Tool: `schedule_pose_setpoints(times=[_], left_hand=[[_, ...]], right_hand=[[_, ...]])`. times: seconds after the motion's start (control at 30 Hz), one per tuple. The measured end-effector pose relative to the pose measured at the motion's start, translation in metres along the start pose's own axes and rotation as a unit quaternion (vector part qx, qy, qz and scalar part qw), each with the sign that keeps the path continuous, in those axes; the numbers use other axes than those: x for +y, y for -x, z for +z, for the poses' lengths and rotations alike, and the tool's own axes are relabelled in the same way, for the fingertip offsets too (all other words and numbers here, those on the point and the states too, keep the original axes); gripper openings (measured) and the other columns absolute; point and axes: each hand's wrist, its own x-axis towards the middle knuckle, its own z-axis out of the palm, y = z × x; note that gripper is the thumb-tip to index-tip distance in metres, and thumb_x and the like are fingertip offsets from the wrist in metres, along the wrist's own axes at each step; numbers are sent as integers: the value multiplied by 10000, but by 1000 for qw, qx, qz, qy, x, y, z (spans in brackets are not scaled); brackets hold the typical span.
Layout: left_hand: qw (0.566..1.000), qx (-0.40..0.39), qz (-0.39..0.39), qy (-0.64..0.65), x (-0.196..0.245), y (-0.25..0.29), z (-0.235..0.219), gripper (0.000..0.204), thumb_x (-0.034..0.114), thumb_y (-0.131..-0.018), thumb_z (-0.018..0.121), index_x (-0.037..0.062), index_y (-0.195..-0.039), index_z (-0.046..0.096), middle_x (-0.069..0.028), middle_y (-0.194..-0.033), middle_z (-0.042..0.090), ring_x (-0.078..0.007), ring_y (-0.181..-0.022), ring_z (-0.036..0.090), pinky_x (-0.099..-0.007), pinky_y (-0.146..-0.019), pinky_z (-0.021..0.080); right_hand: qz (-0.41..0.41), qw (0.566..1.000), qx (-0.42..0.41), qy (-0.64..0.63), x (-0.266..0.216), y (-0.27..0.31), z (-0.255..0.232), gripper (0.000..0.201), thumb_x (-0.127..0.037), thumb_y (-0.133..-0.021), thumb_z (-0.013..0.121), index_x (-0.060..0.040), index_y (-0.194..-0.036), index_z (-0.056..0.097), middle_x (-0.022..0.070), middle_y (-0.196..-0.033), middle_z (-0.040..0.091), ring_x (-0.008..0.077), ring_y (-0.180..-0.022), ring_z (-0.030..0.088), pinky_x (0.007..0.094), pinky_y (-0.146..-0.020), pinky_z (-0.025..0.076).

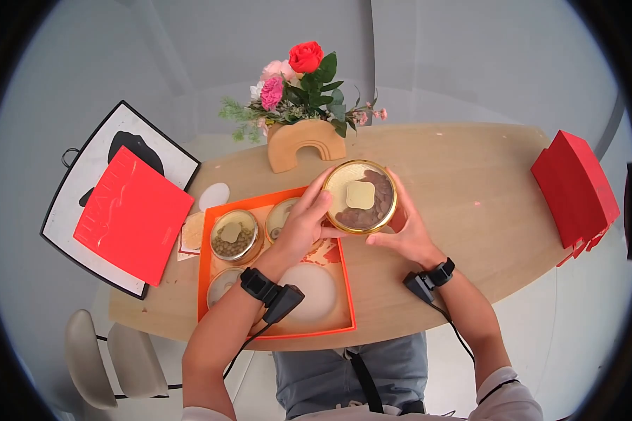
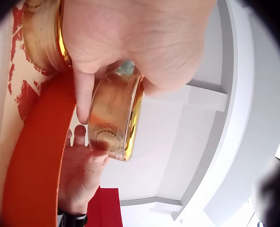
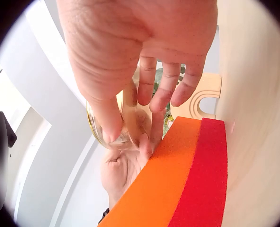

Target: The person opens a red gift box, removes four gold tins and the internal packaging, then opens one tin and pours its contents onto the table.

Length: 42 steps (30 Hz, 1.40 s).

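Both hands hold a round clear jar (image 1: 361, 196) with a gold rim, a pale square label on its lid and dark brown pieces showing inside. My left hand (image 1: 303, 223) grips its left side, thumb at the rim and fingers beneath. On the opposite side my right hand (image 1: 411, 237) holds it between thumb and fingers. In the left wrist view the jar (image 2: 114, 116) is tilted beside the box wall. Below the hands lies an orange box (image 1: 351, 302); it contains a jar of small brownish balls (image 1: 233, 245) and other round jars, partly covered by the left arm.
A pale round recess (image 1: 309, 291) shows in the box. Left of it, a red folder (image 1: 133, 214) lies on a black-edged white bag (image 1: 102, 154). A wooden arch vase (image 1: 295, 144) with flowers stands behind. A red box (image 1: 576, 186) sits at the far right of the table.
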Motion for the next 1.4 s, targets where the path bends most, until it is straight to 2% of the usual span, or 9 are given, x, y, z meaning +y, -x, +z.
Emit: schedule_pose_setpoints(times=[0.3, 0.63, 0.7, 0.73, 0.83, 1.03, 1.17, 1.27, 1.4], left_hand=[[990, 67, -11, -125, -4, 11, -6, 624, 382, -1074, 489, 36, -1555, 293, -151, -1410, 499, -200, -1199, 598, -368, -893, 596], [987, -2, 28, -158, 0, 31, -18, 580, 219, -1056, 528, 27, -1548, 287, -153, -1561, 358, -213, -1108, 629, -345, -878, 580], [986, -5, 20, -165, 2, 34, -24, 606, 164, -1031, 559, 32, -1552, 278, -162, -1595, 320, -213, -1049, 649, -345, -876, 583], [985, -2, 18, -173, 1, 37, -28, 639, 130, -1008, 588, 33, -1555, 271, -163, -1590, 324, -208, -1036, 648, -340, -876, 581], [981, 4, 15, -195, 3, 40, -28, 737, 81, -953, 658, 39, -1564, 249, -164, -1582, 325, -197, -1031, 639, -324, -875, 578], [917, 15, 22, -397, 23, 30, -5, 1096, 234, -762, 871, 38, -1581, 170, -190, -1571, 307, -254, -1258, 496, -357, -940, 540], [803, -20, 122, -583, 17, 2, 6, 1303, 367, -627, 947, 15, -1578, 129, -251, -1559, 288, -345, -1457, 300, -462, -1120, 406], [832, -21, 111, -543, 4, -19, 7, 1315, 359, -606, 948, -12, -1565, 128, -278, -1542, 304, -383, -1456, 329, -464, -1166, 347], [866, -6, 120, -485, -8, -29, 1, 1290, 378, -585, 945, -34, -1541, 183, -276, -1505, 372, -402, -1408, 407, -453, -1153, 368]], right_hand=[[113, 992, 5, -55, 20, 7, 1, 1213, -489, -751, 876, -103, -1615, 117, 108, -1616, 285, 238, -1500, 284, 431, -1217, 292], [212, 941, 97, -245, 26, -6, -11, 614, -315, -1002, 521, -124, -1543, 301, 112, -1494, 456, 230, -1346, 513, 406, -1143, 402], [199, 956, 158, -144, 23, -10, -21, 554, -323, -993, 478, -126, -1499, 367, 103, -1408, 539, 213, -1247, 602, 386, -1014, 491], [209, 958, 159, -118, 20, -9, -25, 543, -365, -1002, 476, -126, -1479, 376, 90, -1313, 599, 162, -1088, 667, 318, -790, 532], [265, 945, 131, -139, 28, -7, -37, 550, -411, -1006, 475, -139, -1474, 374, 81, -1253, 625, 111, -905, 675, 254, -588, 471], [235, 960, 55, -140, 12, -7, -3, 638, -484, -1002, 498, -194, -1524, 274, 74, -1171, 626, 93, -808, 643, 243, -491, 436], [227, 960, 58, -152, 12, -6, 6, 694, -458, -993, 547, -198, -1546, 219, 80, -1184, 606, 110, -804, 646, 249, -489, 449], [193, 968, 9, -160, 12, -3, 0, 788, -367, -949, 670, -179, -1553, 200, 90, -1263, 559, 124, -781, 644, 260, -505, 473], [135, 989, 18, -62, 21, -5, -6, 1151, -269, -714, 924, -125, -1572, 171, 108, -1433, 455, 215, -1164, 579, 371, -933, 510]])
